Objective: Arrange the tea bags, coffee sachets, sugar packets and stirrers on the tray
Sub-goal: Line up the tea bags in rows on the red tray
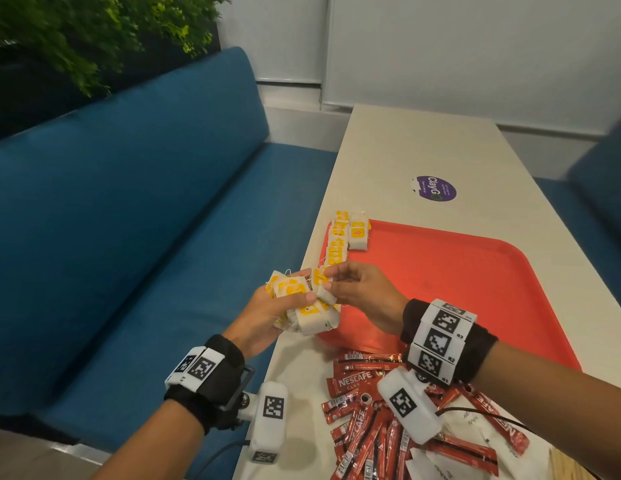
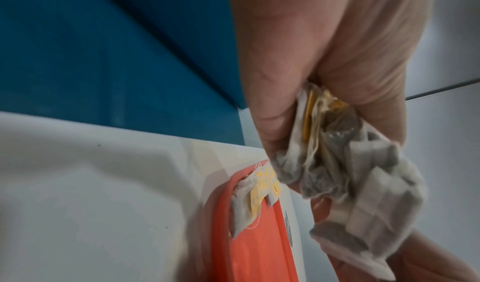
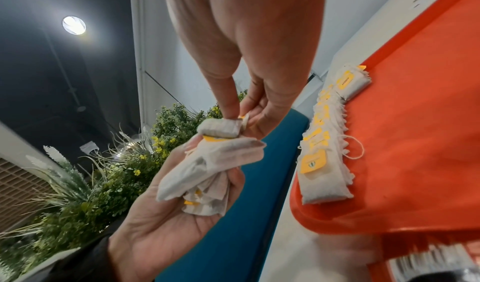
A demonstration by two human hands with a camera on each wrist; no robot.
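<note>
While the right hand [image 1: 362, 292] pinches one tea bag [image 1: 320, 279] between thumb and fingers [image 3: 228, 101], the left hand [image 1: 267, 317] grips a bunch [image 1: 304, 311] of tea bags in its curled fingers [image 2: 275, 120], just beside it. Both hands hover over the near left corner of the red tray [image 1: 475, 289], partly hiding that corner from the head view. On the tray, a row [image 1: 337, 242] of tea bags (yellow tags up) runs along the left rim, with one more bag [image 1: 358, 235] beside its far end. Nearer the person, red coffee sachets [image 1: 364, 420] lie heaped on the surface [image 1: 423, 147], some under the right wrist, with white sugar packets [image 1: 475, 424] among them. A purple sticker [image 1: 435, 188] sits on the surface beyond the tray. A blue bench [image 1: 129, 220] runs along the left, with plants [image 1: 94, 32] behind it.
</note>
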